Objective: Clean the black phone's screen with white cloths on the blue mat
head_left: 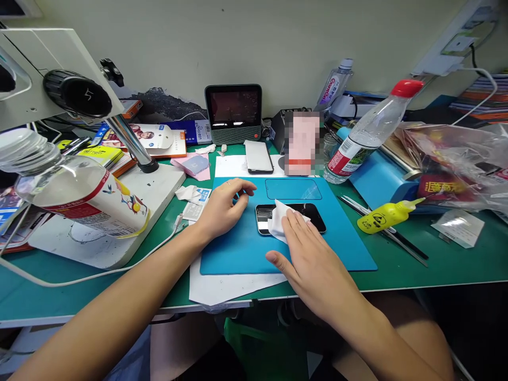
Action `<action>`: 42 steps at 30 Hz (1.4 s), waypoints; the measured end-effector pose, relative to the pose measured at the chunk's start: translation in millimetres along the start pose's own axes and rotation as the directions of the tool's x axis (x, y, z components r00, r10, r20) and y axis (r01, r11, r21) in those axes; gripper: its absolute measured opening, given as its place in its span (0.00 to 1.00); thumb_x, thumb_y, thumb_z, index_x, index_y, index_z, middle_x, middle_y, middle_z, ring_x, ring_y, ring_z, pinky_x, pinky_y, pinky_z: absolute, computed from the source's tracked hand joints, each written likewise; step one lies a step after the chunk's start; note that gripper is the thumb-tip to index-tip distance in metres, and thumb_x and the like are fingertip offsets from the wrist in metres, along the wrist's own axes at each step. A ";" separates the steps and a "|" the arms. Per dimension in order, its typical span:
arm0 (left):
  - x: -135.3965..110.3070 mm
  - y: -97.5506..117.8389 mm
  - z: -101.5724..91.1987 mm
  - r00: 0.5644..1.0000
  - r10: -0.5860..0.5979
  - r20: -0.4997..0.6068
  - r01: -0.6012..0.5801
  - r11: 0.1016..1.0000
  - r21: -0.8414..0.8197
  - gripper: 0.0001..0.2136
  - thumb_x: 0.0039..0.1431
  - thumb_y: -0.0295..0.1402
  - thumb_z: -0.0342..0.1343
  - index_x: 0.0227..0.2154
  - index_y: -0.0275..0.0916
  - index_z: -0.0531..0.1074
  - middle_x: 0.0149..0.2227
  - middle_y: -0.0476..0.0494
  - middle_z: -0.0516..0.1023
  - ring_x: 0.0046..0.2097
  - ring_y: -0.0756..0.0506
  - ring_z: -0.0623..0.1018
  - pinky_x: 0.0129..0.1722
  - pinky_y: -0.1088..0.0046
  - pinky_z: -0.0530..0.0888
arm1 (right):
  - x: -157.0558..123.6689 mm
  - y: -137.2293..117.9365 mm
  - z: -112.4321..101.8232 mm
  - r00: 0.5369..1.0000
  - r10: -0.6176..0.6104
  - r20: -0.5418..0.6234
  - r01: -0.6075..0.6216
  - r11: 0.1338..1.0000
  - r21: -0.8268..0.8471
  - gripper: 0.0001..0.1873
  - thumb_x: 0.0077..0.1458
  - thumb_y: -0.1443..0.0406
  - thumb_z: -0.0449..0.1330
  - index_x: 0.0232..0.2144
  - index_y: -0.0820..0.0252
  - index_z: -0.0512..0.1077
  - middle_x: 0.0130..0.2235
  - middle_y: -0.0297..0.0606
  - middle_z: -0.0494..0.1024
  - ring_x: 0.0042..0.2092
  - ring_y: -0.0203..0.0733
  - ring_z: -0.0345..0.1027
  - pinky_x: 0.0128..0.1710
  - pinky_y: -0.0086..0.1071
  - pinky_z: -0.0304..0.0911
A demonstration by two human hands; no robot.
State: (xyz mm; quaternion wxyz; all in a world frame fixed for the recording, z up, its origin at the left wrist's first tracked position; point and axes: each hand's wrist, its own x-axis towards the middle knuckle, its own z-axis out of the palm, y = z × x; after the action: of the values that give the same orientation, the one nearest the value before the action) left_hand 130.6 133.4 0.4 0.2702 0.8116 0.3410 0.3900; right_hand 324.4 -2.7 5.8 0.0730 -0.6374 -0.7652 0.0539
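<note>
A: Start wide. Where does the work sit?

B: On the green table (436, 254), on the blue mat (238, 254) at the centre of the frame. A microscope base (119, 222) and a big bottle (79, 196) fill the left. A yellow bottle (383, 216) lies just right of the mat.

A: And the person's 2 hands?

B: The left hand (222, 209) rests on the mat's upper left corner, fingers loosely curled and clamped on nothing. Whether its fingertips touch the phone cannot be told. The right hand (313, 259) lies flat in the middle of the frame, fingers straight and close together, pressing down rather than gripping.

A: Pressing on what?

B: On a white wipe (278, 219), which lies across the phone (313, 214). The phone lies flat and face up on the upper middle of the mat, its long side running left to right.

A: How far along does the wiping look?

B: About midway, as a judgement. The wipe and the fingers cover the middle of the dark glass. The right end and a strip at the left end show bare, and the picture does not tell whether those parts are clean.

A: Anything lying ready?

B: 1 clear film (292, 189) lies on the mat just above the phone and apart from it, so the glass appears to carry nothing but the wipe. A 2nd phone (259, 156) lies higher in the frame, off the mat, with no hand near it.
</note>
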 end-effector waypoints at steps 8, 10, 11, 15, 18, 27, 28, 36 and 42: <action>1.1 0.9 1.9 1.000 0.017 0.016 -0.017 1.000 0.003 0.10 0.63 0.23 0.50 0.42 0.39 0.74 0.41 0.45 0.80 0.44 0.45 0.78 0.45 0.67 0.72 | 23.6 -8.8 2.0 0.997 -0.072 0.028 0.070 0.997 0.044 0.49 0.65 0.40 0.40 0.70 0.78 0.53 0.72 0.59 0.53 0.73 0.59 0.43 0.70 0.54 0.47; 1.3 0.4 1.5 1.000 -0.006 0.012 0.006 1.000 -0.002 0.10 0.63 0.23 0.50 0.42 0.39 0.74 0.41 0.44 0.80 0.44 0.45 0.78 0.45 0.66 0.72 | 31.1 -19.5 3.3 0.994 -0.107 0.034 0.105 0.993 0.046 0.50 0.66 0.40 0.40 0.69 0.80 0.54 0.72 0.62 0.52 0.73 0.60 0.42 0.71 0.54 0.45; 1.2 0.2 1.2 1.000 -0.015 0.015 0.015 1.000 -0.003 0.10 0.63 0.23 0.50 0.42 0.39 0.74 0.42 0.44 0.80 0.44 0.45 0.78 0.45 0.66 0.72 | 31.7 -24.3 3.8 0.991 -0.127 0.036 0.125 0.991 0.046 0.50 0.66 0.40 0.40 0.69 0.81 0.54 0.71 0.63 0.51 0.73 0.60 0.42 0.71 0.54 0.45; -0.1 0.4 0.2 0.998 -0.016 0.063 0.016 1.000 0.007 0.11 0.62 0.24 0.49 0.43 0.39 0.73 0.43 0.44 0.80 0.44 0.44 0.77 0.47 0.64 0.73 | 14.8 -31.3 5.0 0.975 -0.220 0.042 0.218 0.974 0.055 0.50 0.64 0.40 0.44 0.69 0.79 0.55 0.71 0.63 0.51 0.73 0.61 0.44 0.69 0.55 0.50; -0.5 1.4 -0.8 0.985 0.005 0.170 -0.008 1.000 0.015 0.14 0.58 0.23 0.48 0.44 0.39 0.72 0.45 0.43 0.79 0.46 0.43 0.75 0.49 0.62 0.73 | 7.0 -24.1 5.4 0.973 -0.227 0.041 0.225 0.974 0.039 0.48 0.66 0.41 0.44 0.69 0.78 0.54 0.71 0.61 0.52 0.73 0.60 0.45 0.69 0.55 0.51; -4.2 7.9 -9.8 0.887 0.038 0.460 -0.094 0.991 0.099 0.35 0.51 0.32 0.61 0.64 0.38 0.59 0.61 0.34 0.69 0.61 0.33 0.67 0.61 0.50 0.67 | 33.0 -15.6 5.3 0.966 -0.257 0.036 0.255 0.966 0.045 0.47 0.66 0.42 0.44 0.69 0.78 0.53 0.72 0.61 0.52 0.73 0.58 0.43 0.71 0.54 0.46; -4.7 8.4 -10.5 0.880 0.046 0.473 -0.108 0.988 0.107 0.37 0.52 0.35 0.63 0.65 0.40 0.58 0.62 0.34 0.68 0.61 0.32 0.66 0.62 0.47 0.66 | 25.9 -15.2 5.1 0.962 -0.272 0.027 0.271 0.962 0.040 0.47 0.66 0.43 0.45 0.69 0.77 0.53 0.72 0.60 0.53 0.73 0.58 0.44 0.70 0.54 0.48; 1.6 -2.5 -13.6 0.928 -0.009 0.372 0.030 0.998 -0.050 0.28 0.57 0.26 0.45 0.61 0.42 0.64 0.56 0.40 0.74 0.57 0.39 0.73 0.58 0.55 0.70 | 22.7 -15.2 3.1 0.961 -0.275 0.023 0.274 0.961 0.030 0.47 0.66 0.41 0.42 0.69 0.76 0.56 0.71 0.60 0.56 0.72 0.58 0.48 0.69 0.54 0.51; 2.1 -7.4 -8.0 0.972 -0.008 0.236 0.016 0.999 -0.030 0.23 0.59 0.25 0.43 0.56 0.38 0.68 0.52 0.41 0.76 0.53 0.41 0.72 0.56 0.59 0.70 | 34.4 -22.6 7.4 0.973 -0.232 0.018 0.231 0.972 0.036 0.48 0.66 0.41 0.42 0.68 0.80 0.55 0.71 0.62 0.53 0.72 0.61 0.46 0.70 0.55 0.50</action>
State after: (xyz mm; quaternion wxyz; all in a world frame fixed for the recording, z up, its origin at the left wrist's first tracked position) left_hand 122.5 141.0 0.5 0.3240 0.8456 0.3051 0.2948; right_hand 295.2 27.1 4.0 0.0809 -0.5418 -0.8341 0.0651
